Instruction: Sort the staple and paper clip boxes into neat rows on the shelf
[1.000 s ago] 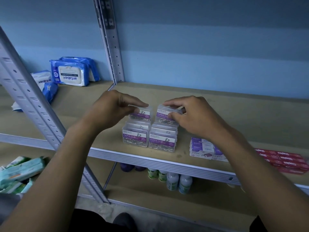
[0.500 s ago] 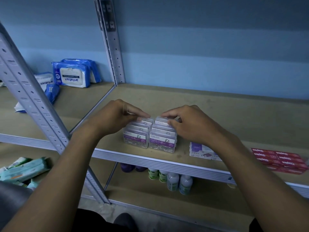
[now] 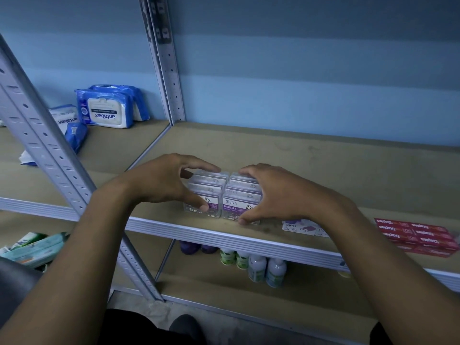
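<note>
**A:** Head view, quick rundown. Clip boxes packed in two columns side by side near the front edge of the shelf, clear cases, purple "PAPER CLIP" labels facing out. Left hand wrapped round the left column: fingers curled over the back, thumb pressed on the front box's face. Right hand mirrored on the right column, fingers over the top and back, thumb down at the front bottom corner. Both squeezing the block front to back, not spread flat.

**B:** And the staples?

**A:** White staple boxes flat on the same shelf, just right of the clips, half hidden behind the right wrist. Red staple boxes further right, lying in rows near the front edge, well apart from the clips.

**B:** Other stuff around?

**A:** Blue wipes packs on the next bay to the left, back by the wall. Small bottles on the lower shelf, right under the clips. Green packs low on the far left. Can't read those labels.
</note>
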Motion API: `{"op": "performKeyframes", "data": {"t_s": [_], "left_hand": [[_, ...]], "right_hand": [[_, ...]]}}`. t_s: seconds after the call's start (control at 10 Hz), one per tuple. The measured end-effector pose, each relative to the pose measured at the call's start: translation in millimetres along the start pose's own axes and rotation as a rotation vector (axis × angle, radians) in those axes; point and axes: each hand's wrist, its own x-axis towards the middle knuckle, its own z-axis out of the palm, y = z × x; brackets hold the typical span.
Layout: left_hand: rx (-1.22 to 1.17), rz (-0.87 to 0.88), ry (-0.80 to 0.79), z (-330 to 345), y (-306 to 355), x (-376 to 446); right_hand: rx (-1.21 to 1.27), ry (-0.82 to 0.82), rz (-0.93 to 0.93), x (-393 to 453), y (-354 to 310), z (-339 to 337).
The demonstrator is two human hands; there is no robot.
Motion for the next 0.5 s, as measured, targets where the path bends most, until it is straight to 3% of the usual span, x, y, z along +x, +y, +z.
{"op": "performKeyframes", "data": {"t_s": [0.4, 0.5], "left_hand": [[0.004, 0.004, 0.019, 5, 3, -3], [-0.086, -0.019, 0.123, 8, 12, -19]], "right_hand": [[0.022, 0.008, -0.001, -7, -2, -1], [0.132, 0.087, 0.03, -26, 2, -11]]}}
